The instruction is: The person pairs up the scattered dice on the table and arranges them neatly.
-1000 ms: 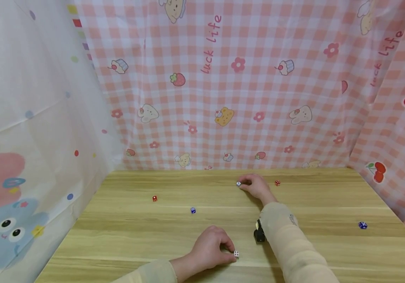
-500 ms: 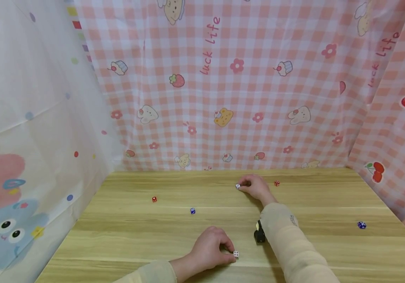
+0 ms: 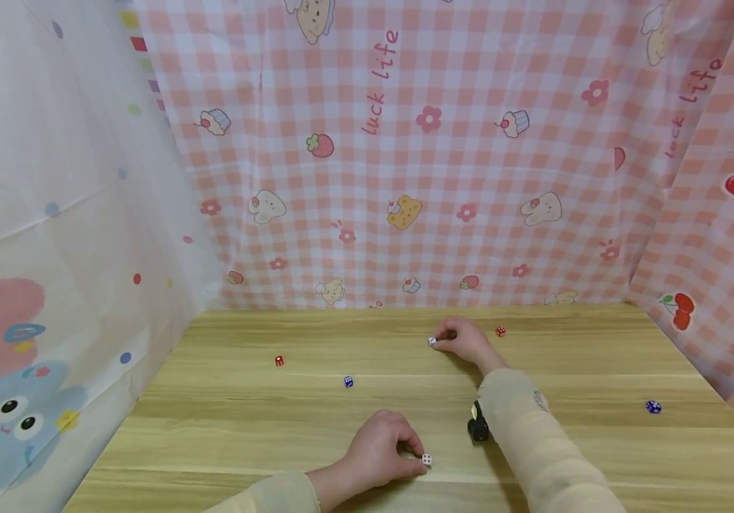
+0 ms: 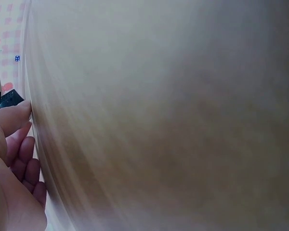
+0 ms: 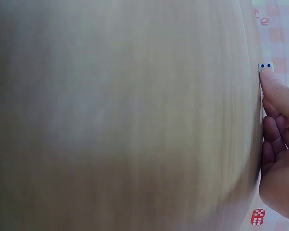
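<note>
Near the front of the table, my left hand (image 3: 381, 450) pinches a white die (image 3: 427, 460) between thumb and index finger. That die does not show in the left wrist view, where only the curled fingers appear at the left edge. Toward the back, my right hand (image 3: 464, 340) pinches another white die (image 3: 432, 342) at its fingertips, low over the wood. In the right wrist view this die (image 5: 265, 66) shows two blue dots above the thumb. A red die (image 3: 500, 332) lies just right of the right hand.
On the wooden table (image 3: 226, 427) lie a red die (image 3: 279, 361) at left, a blue die (image 3: 348, 382) near the middle and a blue die (image 3: 653, 407) at far right. A black wrist camera (image 3: 478, 424) hangs under the right sleeve. A pink checked cloth (image 3: 367, 164) stands behind.
My right hand has brought its white die slightly down toward the front, and the right forearm has shifted a little to the right. The left hand and its die stay in place.
</note>
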Action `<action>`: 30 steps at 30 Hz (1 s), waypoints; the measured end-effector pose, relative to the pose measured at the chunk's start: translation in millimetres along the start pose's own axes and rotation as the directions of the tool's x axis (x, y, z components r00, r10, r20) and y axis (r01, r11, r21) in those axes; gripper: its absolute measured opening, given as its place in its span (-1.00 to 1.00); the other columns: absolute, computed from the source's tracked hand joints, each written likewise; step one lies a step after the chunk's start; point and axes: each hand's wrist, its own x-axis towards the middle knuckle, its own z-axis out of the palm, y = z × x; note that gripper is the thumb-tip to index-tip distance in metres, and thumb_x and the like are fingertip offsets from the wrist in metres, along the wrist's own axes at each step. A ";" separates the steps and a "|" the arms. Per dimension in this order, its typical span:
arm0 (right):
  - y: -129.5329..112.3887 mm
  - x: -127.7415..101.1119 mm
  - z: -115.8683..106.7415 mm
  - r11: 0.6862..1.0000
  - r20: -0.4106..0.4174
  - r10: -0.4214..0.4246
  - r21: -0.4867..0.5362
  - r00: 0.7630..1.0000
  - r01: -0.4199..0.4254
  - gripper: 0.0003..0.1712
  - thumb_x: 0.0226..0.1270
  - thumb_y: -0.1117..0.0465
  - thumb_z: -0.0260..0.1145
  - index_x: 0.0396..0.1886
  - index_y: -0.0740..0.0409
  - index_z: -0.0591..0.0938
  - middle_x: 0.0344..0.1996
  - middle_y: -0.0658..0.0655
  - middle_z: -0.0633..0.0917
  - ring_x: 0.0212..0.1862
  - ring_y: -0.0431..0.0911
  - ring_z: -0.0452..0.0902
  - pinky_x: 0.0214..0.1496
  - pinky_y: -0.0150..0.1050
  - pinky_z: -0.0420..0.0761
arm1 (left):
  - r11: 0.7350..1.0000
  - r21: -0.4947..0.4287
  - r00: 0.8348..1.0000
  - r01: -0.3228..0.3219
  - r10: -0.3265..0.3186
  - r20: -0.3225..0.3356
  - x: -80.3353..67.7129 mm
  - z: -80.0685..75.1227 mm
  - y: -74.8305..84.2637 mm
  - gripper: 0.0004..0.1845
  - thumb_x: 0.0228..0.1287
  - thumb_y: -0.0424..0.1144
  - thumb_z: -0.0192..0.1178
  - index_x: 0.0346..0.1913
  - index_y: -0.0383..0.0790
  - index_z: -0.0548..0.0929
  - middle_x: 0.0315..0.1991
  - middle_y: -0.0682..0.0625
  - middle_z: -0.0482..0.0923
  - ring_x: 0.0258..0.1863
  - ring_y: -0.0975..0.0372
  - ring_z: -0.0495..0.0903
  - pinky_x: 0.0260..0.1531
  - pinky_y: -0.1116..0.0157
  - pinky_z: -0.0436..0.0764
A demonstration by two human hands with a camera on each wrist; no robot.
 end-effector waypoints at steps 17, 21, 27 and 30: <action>-3.4 -11.4 -7.3 0.998 0.136 -0.022 0.060 0.990 0.014 -0.88 0.12 0.34 0.52 -0.39 0.23 0.71 -0.40 0.02 0.68 -0.29 -0.15 0.51 -0.13 -0.18 0.51 | 1.000 0.009 1.000 -0.019 0.019 -0.020 -0.9 0.0 1.0 -0.85 -0.09 -0.10 0.58 -0.49 0.08 0.77 -0.51 0.42 0.52 -0.35 0.52 0.39 -0.20 0.53 0.38; -2.9 -14.0 -7.9 0.995 0.165 -0.037 0.097 0.986 0.021 -0.88 0.13 0.35 0.51 -0.39 0.24 0.70 -0.40 0.02 0.69 -0.29 -0.16 0.52 -0.14 -0.22 0.51 | 1.000 0.010 0.999 -0.028 0.028 -0.024 -0.7 0.5 0.6 -0.85 -0.09 -0.10 0.58 -0.50 0.08 0.77 -0.51 0.42 0.52 -0.35 0.53 0.39 -0.21 0.53 0.38; -3.4 -19.8 -9.5 0.992 0.203 -0.085 0.104 0.975 0.064 -0.88 0.15 0.35 0.50 -0.37 0.27 0.70 -0.41 0.02 0.69 -0.29 -0.17 0.52 -0.13 -0.24 0.50 | 0.999 0.013 0.999 -0.036 0.037 -0.032 -0.5 0.3 0.7 -0.85 -0.10 -0.10 0.58 -0.50 0.08 0.77 -0.51 0.42 0.53 -0.36 0.52 0.39 -0.23 0.53 0.37; -4.8 -23.6 -9.8 0.992 0.215 -0.103 0.099 0.971 0.083 -0.89 0.15 0.35 0.49 -0.36 0.27 0.70 -0.41 0.02 0.69 -0.30 -0.18 0.51 -0.15 -0.25 0.50 | 0.999 0.008 0.999 -0.032 0.033 -0.028 -1.0 -0.6 1.6 -0.85 -0.09 -0.10 0.58 -0.50 0.08 0.77 -0.51 0.41 0.54 -0.36 0.51 0.40 -0.23 0.52 0.37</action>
